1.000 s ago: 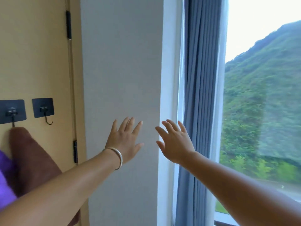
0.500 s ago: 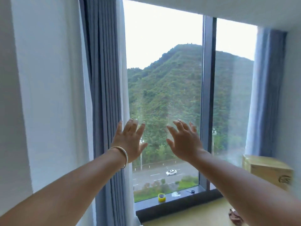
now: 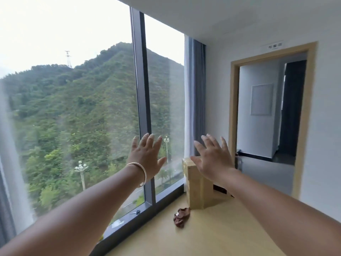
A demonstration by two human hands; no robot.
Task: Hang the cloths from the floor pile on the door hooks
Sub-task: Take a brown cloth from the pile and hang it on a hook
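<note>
Since the earlier frames our view has swung right, off the door hooks and the hung brown cloth, past the curtain, and onto the window corner and floor. We hold both arms out in front: left hand (image 3: 146, 159), with a bangle (image 3: 141, 172) at the wrist, is spread wide and carries nothing; right hand (image 3: 214, 159) is likewise splayed and empty. We see one crumpled brown cloth (image 3: 181, 217) on the wood floor (image 3: 212, 237), just beside the cardboard box (image 3: 197, 189) and near the window sill (image 3: 129, 224); no larger pile shows in this view. We judge the step in hand as the return trip, turning to fetch the next cloth, with hooks now out of sight. Next move likely calls for stepping forward, bending low, and pinching the cloth from above with one hand. Floor between us and the cloth looks open. Edges to mind: the box corner right next to the cloth, the window frame (image 3: 142, 108) to its left, and small scissors (image 3: 135, 212) on the sill. An open doorway (image 3: 267, 117) lies well apart to the right.
</note>
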